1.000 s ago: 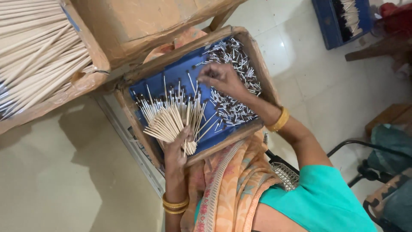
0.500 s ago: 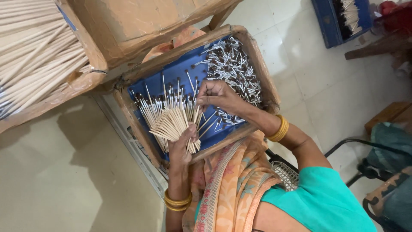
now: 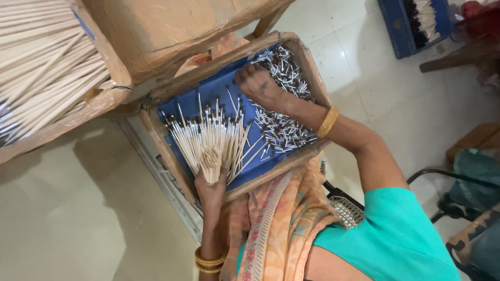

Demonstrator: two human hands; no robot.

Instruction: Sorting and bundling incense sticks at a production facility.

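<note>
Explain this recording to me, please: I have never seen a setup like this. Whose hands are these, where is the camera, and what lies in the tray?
No machine here: a person works with bare hands, filmed from above by a camera on the head. The left hand grips a fanned bundle of thin pale sticks with dark tips, by their lower ends. The right hand reaches into a pile of small metal pieces and seems closed on some. Both lie in a wooden tray with a blue lining. Long plain sticks lie in a cardboard box at upper left. A blue bin stands on the floor at upper right.
</note>
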